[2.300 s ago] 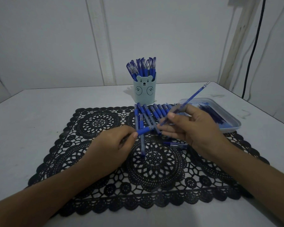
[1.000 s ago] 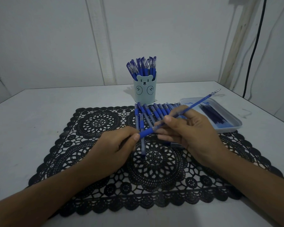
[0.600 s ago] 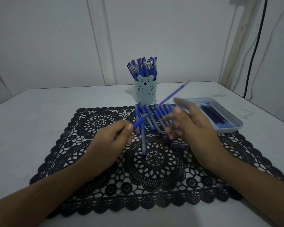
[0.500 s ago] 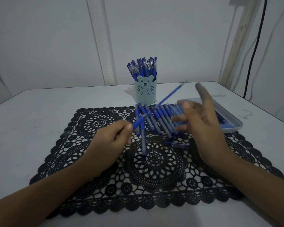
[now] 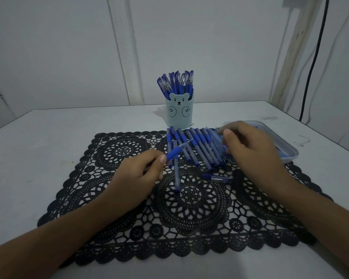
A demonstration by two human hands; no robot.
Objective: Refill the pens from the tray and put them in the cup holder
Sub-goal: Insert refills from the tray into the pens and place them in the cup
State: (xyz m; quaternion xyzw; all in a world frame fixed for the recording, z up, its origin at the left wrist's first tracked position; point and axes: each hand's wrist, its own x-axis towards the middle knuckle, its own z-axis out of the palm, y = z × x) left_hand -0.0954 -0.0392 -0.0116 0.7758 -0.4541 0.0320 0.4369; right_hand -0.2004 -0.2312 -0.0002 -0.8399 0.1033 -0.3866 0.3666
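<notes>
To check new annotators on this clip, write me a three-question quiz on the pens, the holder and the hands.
1. True or false: the cup holder lies tipped over.
2. The left hand holds: A) a pen; B) scissors; C) nothing.
3. Fill in: the tray sits on the person's ___ side.
Key: 1 false, it stands upright; 2 A; 3 right.

Your left hand point(image 5: 137, 178) pinches a blue plastic pen point(image 5: 178, 150). Your right hand point(image 5: 250, 152) hangs over the row of blue pens point(image 5: 199, 150) on the black lace mat point(image 5: 189, 218).
</notes>
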